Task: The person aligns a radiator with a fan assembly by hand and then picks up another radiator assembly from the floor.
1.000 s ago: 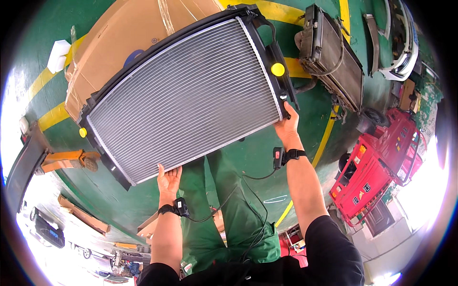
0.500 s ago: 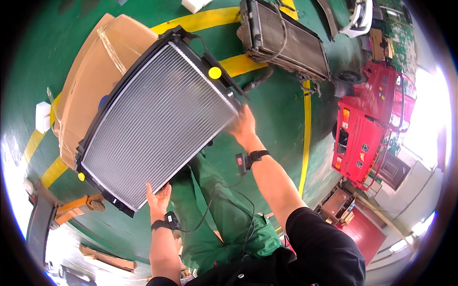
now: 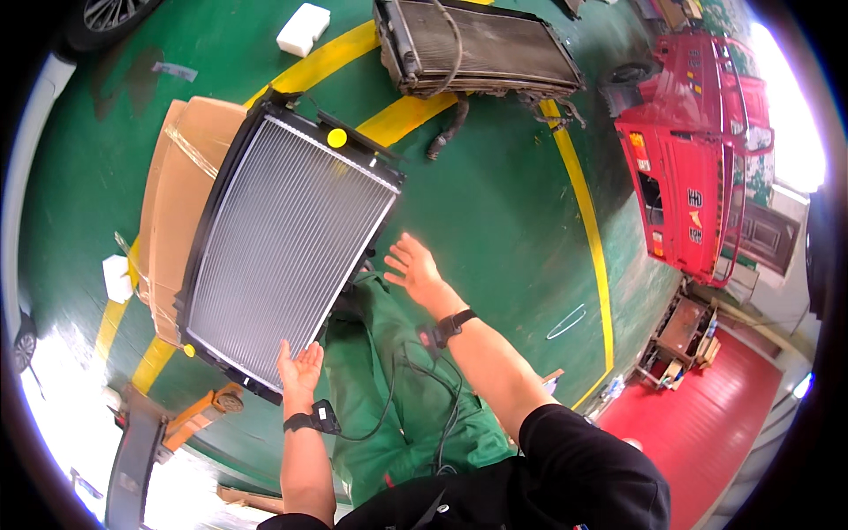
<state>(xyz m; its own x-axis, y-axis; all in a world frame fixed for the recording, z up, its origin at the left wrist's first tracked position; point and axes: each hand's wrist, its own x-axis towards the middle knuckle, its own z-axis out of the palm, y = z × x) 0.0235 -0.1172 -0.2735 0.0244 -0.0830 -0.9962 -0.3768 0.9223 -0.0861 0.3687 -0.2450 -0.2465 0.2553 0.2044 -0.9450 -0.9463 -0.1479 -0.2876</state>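
Head view, and from my remote seat I see the silver-finned radiator (image 3: 287, 243) left of centre, tilted, before a brown cardboard box (image 3: 168, 256). My left hand (image 3: 300, 369) is palm up, fingers spread, over its near edge; I cannot tell whether it bears any weight. My right hand (image 3: 417, 269) is open and holds nothing, just off the radiator's right side. Crowding the space are the green trousers (image 3: 389, 344) by that edge, an orange lift arm (image 3: 196, 420) near the lower corner, and a grimy used radiator (image 3: 481, 44) beyond, trailing a dark hose (image 3: 448, 128). White foam blocks (image 3: 303, 29) lie on the green floor (image 3: 495, 194), crossed by yellow lines (image 3: 587, 230). For writing, the red vehicle (image 3: 685, 159) at right carries dark characters around an orange mark
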